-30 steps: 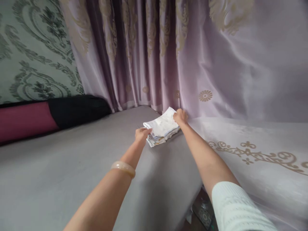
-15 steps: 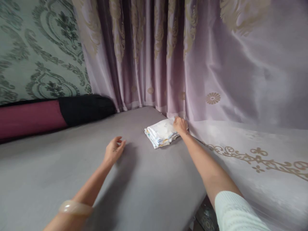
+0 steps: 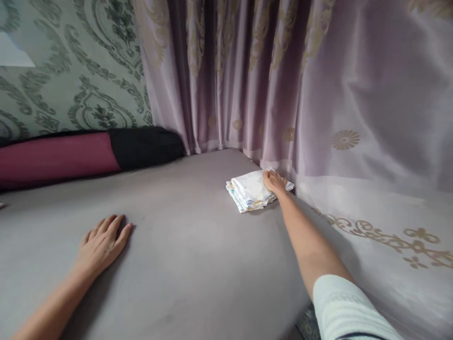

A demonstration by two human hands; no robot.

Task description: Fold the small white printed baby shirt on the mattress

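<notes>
We see the stack of folded white cloths (image 3: 248,187) on the grey bed (image 3: 198,264), by its right edge, near the mauve curtain (image 3: 279,108). Right hand (image 3: 275,181) touches the stack's right part from above; fingers lie over the cloth, we can't tell if they grip. Left hand (image 3: 102,246) is palm down on the bed, well apart from the stack, fingers open, slightly spread. Pink-and-black cushion (image 3: 63,153) lies along the patterned wall (image 3: 106,71).

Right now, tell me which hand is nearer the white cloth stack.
Right. The right hand is on the white cloth stack; the left hand is apart, to the stack's left.
</notes>
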